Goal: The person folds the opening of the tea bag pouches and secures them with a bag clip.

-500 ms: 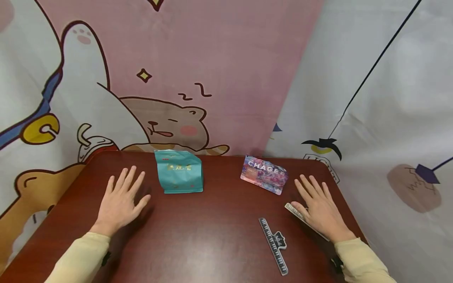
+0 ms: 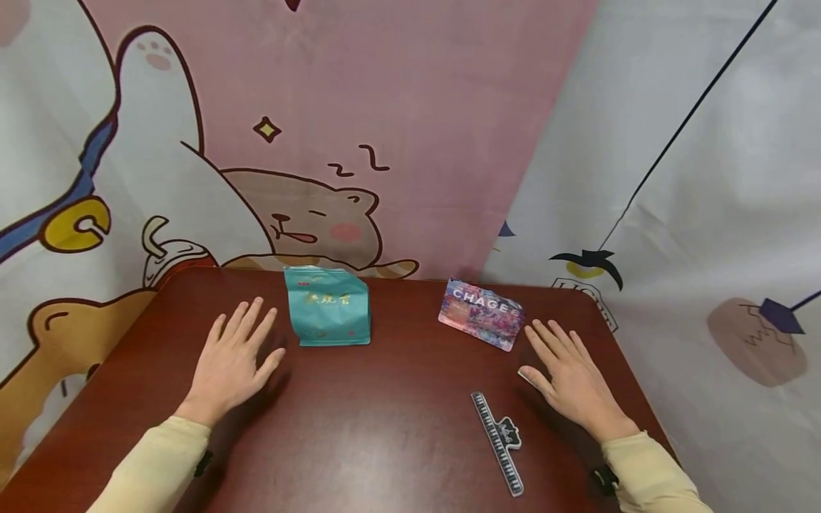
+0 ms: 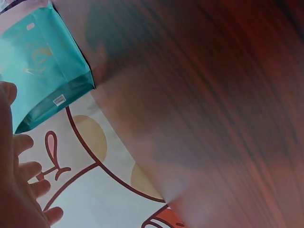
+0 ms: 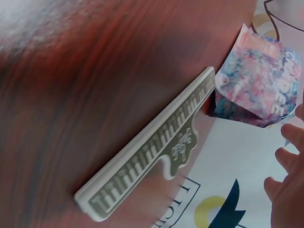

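Note:
My left hand [image 2: 227,367], fingers straight and spread, hovers over the left of the table, beside a teal pouch [image 2: 330,310] with gold characters. My right hand [image 2: 577,385], likewise spread and holding nothing, is just below a pink and blue CHAGEE pouch [image 2: 479,315]. Beneath the right hand lies a long pale bag clip with a piano-key pattern, mostly hidden in the head view; the right wrist view shows this pale clip [image 4: 147,152] plainly. A black and white piano-key bag clip [image 2: 497,445] lies to the left of that hand.
The dark red wooden table [image 2: 385,427] reaches back to a cloth [image 2: 423,142] printed with cartoon animals, which hangs behind it. Both pouches stand near the table's back edge.
My left hand has moved a little to the right and forward. The right hand has shifted slightly left and covers more of the pale clip. The head view has tilted a little.

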Available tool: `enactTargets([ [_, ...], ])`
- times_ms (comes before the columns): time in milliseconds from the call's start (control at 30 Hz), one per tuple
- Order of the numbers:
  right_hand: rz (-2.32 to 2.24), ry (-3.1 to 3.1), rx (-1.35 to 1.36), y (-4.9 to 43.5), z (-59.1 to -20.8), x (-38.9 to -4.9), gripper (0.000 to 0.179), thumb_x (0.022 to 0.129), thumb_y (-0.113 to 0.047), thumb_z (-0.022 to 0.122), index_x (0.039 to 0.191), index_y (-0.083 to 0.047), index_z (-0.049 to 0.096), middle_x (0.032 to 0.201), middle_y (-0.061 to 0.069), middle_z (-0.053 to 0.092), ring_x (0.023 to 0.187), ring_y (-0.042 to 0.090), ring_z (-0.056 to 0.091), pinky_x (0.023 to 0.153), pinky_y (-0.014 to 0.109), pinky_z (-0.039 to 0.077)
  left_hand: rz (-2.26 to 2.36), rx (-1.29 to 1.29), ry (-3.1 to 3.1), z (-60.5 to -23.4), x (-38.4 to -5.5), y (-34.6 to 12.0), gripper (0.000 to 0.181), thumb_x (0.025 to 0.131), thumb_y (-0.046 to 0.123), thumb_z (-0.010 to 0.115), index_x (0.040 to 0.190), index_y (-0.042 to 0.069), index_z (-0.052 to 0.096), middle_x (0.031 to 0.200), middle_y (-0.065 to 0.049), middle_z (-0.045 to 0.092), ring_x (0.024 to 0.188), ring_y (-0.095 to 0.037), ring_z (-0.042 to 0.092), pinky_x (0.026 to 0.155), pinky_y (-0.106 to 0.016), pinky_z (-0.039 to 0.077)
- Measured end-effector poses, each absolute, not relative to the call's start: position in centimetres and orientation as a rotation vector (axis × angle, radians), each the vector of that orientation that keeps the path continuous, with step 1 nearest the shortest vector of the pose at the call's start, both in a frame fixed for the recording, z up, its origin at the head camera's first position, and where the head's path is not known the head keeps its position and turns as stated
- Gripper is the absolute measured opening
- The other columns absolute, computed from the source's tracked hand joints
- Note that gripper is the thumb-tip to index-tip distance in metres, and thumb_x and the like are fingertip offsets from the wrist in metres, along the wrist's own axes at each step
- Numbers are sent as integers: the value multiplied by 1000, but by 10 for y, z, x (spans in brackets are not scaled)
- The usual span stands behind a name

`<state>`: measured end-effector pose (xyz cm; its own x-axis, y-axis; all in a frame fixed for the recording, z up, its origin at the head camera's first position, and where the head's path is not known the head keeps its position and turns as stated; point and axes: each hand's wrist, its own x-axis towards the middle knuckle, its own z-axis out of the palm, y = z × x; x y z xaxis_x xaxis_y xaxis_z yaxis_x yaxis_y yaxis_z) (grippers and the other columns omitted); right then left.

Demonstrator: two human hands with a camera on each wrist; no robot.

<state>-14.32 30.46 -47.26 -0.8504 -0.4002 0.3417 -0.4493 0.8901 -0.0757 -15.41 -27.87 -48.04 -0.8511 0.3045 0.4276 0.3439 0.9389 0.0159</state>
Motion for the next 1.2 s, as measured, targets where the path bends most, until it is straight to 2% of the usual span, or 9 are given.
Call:
enactTargets([
  [400, 294, -2674, 680, 290, -458, -147, 71, 100, -43, 66, 155, -3, 45, 157, 23, 45, 150, 41, 33, 128, 35, 4, -116, -522, -2605, -473, -154, -272, 71, 94, 46, 60, 150, 3, 52, 158, -21, 43, 144, -42, 39, 116, -61, 27],
  [600, 354, -2680, 664, 285, -451, -149, 70, 99, -41, 67, 156, -6, 45, 159, 20, 44, 150, 40, 35, 127, 44, 17, -115, -557, -2554, -465, -156, -270, 69, 97, 47, 54, 147, 1, 55, 155, -22, 47, 141, -42, 43, 115, -60, 28],
  [833, 414, -2695, 632, 277, -445, -153, 70, 98, -37, 69, 158, -9, 43, 161, 17, 42, 150, 40, 34, 126, 45, 21, -129, -607, -2489, -457, -158, -265, 69, 102, 52, 43, 144, 0, 58, 151, -22, 52, 137, -42, 48, 113, -60, 31],
  [933, 425, -2694, 630, 274, -443, -154, 71, 98, -33, 71, 159, -11, 41, 161, 16, 41, 150, 39, 33, 125, 49, 24, -138, -633, -2478, -453, -158, -261, 68, 102, 51, 45, 144, -1, 58, 151, -23, 52, 136, -43, 49, 112, -61, 32],
  [1033, 436, -2679, 641, 270, -442, -156, 72, 97, -31, 72, 160, -12, 40, 161, 17, 42, 150, 39, 34, 121, 54, 30, -135, -655, -2483, -449, -159, -256, 66, 99, 46, 53, 145, -1, 57, 151, -23, 52, 136, -43, 48, 113, -61, 32],
  [1200, 470, -2655, 661, 262, -440, -162, 69, 100, -33, 69, 159, -12, 42, 159, 17, 44, 148, 39, 37, 115, 58, 36, -114, -665, -2496, -438, -161, -251, 67, 94, 40, 63, 146, -1, 56, 152, -23, 51, 137, -43, 48, 114, -59, 32],
])
